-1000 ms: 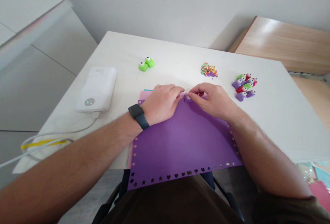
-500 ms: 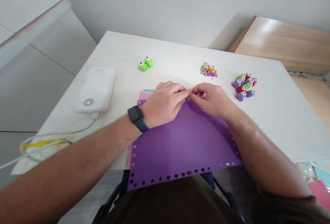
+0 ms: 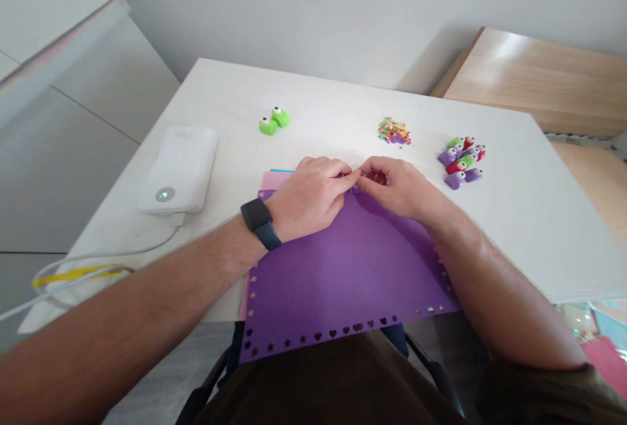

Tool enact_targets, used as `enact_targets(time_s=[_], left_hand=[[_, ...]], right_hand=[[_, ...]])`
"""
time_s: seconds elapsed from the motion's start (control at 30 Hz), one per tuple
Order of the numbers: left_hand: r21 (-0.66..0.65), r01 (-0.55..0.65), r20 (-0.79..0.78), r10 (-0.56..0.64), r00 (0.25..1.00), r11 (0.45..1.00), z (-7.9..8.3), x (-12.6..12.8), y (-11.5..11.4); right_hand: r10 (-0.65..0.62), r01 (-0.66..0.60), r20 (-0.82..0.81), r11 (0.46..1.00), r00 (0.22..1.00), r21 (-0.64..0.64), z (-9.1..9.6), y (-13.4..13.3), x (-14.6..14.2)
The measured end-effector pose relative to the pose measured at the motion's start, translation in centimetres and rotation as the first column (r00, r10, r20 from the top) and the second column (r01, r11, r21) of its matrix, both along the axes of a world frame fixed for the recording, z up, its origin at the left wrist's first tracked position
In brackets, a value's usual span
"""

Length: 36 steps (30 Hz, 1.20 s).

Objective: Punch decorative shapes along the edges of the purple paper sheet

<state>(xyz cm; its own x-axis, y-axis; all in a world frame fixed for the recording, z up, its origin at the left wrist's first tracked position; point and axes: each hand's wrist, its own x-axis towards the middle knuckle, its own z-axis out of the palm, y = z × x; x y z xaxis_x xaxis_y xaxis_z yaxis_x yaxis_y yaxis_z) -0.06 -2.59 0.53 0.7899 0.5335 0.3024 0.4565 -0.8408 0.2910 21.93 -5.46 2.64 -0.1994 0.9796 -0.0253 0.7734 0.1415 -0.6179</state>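
Observation:
A purple paper sheet (image 3: 343,268) lies over the table's front edge, with star, heart and other small shapes cut along its sides and bottom. My left hand (image 3: 318,193), with a dark watch on the wrist, rests over its far edge, fingers pressed together. Facing it, my right hand (image 3: 392,183) has thumb and fingers curled in a pinch. Their fingertips meet at the far edge of the sheet, around a small purple thing (image 3: 356,189) mostly covered by the fingers. Pink paper (image 3: 273,181) and a sliver of blue show underneath.
Two green punches (image 3: 274,121) stand at the back of the white table (image 3: 323,105). A heap of coloured paper bits (image 3: 394,131) lies right of centre, and several coloured punches (image 3: 460,162) farther right. At left sits a white power bank (image 3: 181,167) with a cable (image 3: 122,254).
My hands stay together at the sheet's far edge, with only slight finger movement. The whole view has shifted a little; nothing on the table has visibly moved.

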Motion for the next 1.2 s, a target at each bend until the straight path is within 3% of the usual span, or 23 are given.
enact_targets(time_s=[0.27,0.83,1.2], left_hand=[[0.035,-0.007,-0.082,0.010,0.997,0.999,0.40,0.17,-0.24],[0.100,0.014,-0.154,0.001,0.988,0.995,0.78,0.39,-0.24],[0.032,-0.044,-0.063,0.046,0.997,0.999,0.32,0.05,-0.65]], right_hand=[[0.029,-0.029,-0.068,1.000,0.997,-0.002,-0.56,0.24,0.21],[0.074,-0.074,0.021,0.997,0.997,0.035,-0.40,0.67,-0.07],[0.018,-0.018,-0.002,0.999,1.000,0.031,-0.47,0.30,0.07]])
